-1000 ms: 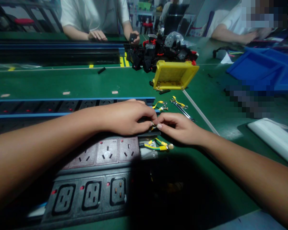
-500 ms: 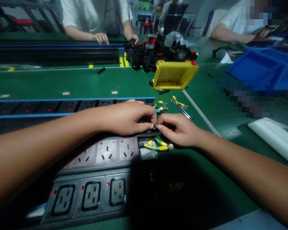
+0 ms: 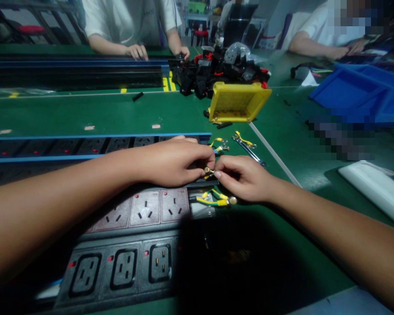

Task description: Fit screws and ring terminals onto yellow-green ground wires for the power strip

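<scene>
A small brass bolt [image 3: 208, 170] sits between my two hands, its round head facing me. My left hand [image 3: 180, 161] is closed, thumb and forefinger pinching it at the head end. My right hand [image 3: 248, 178] pinches its other end; whatever else lies between those fingertips is too small to make out. Under the left forearm run rows of power socket strips, with a reddish-brown strip [image 3: 146, 208] nearest the hands. Yellow-green wires [image 3: 212, 202] ending in a brass bolt stick out of that strip's end, just below my fingers.
A wrench [image 3: 249, 149] and a short yellow wire lie beyond my right hand. Farther back, a yellow bin [image 3: 239, 103] stands tipped on its side before a pile of black parts [image 3: 210, 72]. Blue bins [image 3: 357, 94] are at right. Two co-workers sit opposite.
The brass bolt has turned between my fingertips, so its head shows more clearly. Both hands stay in nearly the same place.
</scene>
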`<state>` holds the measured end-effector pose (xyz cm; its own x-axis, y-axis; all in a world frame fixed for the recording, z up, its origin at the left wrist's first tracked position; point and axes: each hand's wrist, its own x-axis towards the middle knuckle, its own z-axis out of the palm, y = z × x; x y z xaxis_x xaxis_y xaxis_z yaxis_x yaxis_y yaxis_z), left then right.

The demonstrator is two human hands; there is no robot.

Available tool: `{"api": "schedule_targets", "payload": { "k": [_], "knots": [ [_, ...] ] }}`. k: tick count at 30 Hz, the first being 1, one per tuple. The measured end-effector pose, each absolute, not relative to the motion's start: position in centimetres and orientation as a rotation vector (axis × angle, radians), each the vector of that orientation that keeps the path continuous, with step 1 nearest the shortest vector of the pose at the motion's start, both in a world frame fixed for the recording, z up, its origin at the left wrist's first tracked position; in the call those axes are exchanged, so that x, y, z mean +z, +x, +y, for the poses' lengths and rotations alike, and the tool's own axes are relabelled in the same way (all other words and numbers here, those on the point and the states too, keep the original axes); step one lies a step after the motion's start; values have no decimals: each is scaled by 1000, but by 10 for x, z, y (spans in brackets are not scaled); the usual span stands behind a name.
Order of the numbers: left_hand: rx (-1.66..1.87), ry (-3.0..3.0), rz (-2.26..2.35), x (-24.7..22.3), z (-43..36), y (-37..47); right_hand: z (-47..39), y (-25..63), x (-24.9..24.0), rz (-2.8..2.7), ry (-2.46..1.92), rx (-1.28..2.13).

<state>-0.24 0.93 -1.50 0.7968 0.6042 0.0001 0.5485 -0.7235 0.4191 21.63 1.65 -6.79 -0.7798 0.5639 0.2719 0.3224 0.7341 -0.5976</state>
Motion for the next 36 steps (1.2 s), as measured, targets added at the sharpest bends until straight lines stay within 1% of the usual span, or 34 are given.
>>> {"api": "schedule_targets", "payload": {
  "k": [5, 36],
  "knots": [
    [189, 2538, 853, -12, 9, -3, 16, 217, -68, -2484, -702, 790],
    [207, 2572, 897, -16, 9, 0, 17, 216, -70, -2501, -663, 685]
  ]
}}
